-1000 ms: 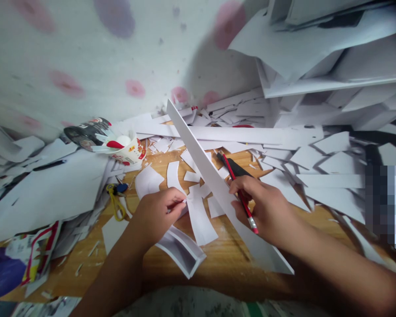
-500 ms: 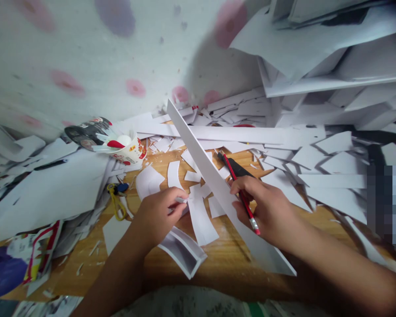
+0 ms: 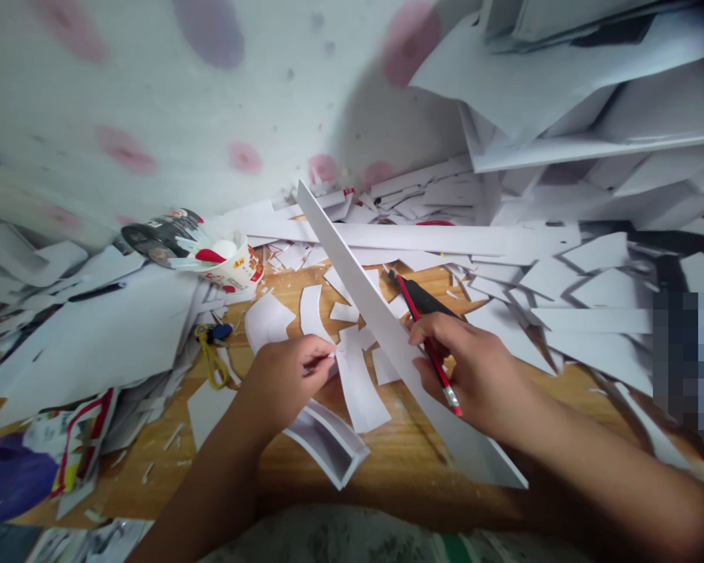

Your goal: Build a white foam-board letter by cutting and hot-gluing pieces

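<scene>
My right hand [image 3: 469, 367] is closed around a long white board strip [image 3: 352, 274] and a red-and-black pencil [image 3: 427, 344], its eraser end toward me. The strip slants up and away to the left, over the table. To the left, my left hand [image 3: 290, 379] is pinched; whatever is between its fingertips is too small to make out. Below that hand lies a curved white channel-shaped piece [image 3: 332, 446] with raised sides. Curved flat white pieces lie close by, one of them [image 3: 364, 383] just right of my left fingertips.
A paper cup [image 3: 235, 270] with a red spoon stands at the back left. Nearer are a yellow-looped key ring [image 3: 211, 360] and a snack packet [image 3: 82, 442]. A black tool [image 3: 425, 297] lies beyond my right hand. White offcuts [image 3: 592, 274] pile up at the right.
The view has shifted slightly. My left fingers have turned a little, and the small pale bit seen between them shows less. My right hand keeps the strip and pencil almost still.
</scene>
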### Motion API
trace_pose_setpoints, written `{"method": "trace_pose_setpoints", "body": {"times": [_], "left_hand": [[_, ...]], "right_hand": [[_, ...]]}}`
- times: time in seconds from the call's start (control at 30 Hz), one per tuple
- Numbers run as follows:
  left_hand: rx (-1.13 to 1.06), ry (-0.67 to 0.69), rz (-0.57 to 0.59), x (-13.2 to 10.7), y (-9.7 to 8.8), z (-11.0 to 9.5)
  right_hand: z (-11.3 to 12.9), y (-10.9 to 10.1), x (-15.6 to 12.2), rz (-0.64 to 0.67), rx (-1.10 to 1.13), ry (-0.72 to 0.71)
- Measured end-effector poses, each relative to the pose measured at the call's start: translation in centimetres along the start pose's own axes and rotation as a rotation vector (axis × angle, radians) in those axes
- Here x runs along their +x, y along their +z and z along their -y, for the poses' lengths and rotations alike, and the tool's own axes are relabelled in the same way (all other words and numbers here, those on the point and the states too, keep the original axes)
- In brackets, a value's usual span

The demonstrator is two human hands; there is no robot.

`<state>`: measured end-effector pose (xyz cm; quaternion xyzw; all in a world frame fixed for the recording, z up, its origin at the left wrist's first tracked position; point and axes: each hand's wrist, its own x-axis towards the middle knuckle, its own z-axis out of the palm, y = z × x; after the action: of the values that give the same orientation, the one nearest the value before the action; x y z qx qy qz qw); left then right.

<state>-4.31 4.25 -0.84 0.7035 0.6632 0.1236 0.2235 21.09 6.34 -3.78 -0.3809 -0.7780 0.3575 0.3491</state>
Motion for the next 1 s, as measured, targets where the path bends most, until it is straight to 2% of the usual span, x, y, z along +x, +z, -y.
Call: {"method": "trace_pose_setpoints", "body": {"times": [0.37,0.53,1.0], "left_hand": [[-0.085,-0.039,0.005,0.06,0.31,0.30],[-0.044,-0.037,0.002,0.00,0.05,0.05],[-0.040,0.129,-0.019,0.15,0.16,0.23]], "right_hand": [[-0.18,-0.03,0.01,-0.009,-0.008,-0.017],[-0.07,-0.05,-0.08,0.005,-0.004,0.005],[-0.13,0.08,0.05,0.001,0.002,-0.016]]}}
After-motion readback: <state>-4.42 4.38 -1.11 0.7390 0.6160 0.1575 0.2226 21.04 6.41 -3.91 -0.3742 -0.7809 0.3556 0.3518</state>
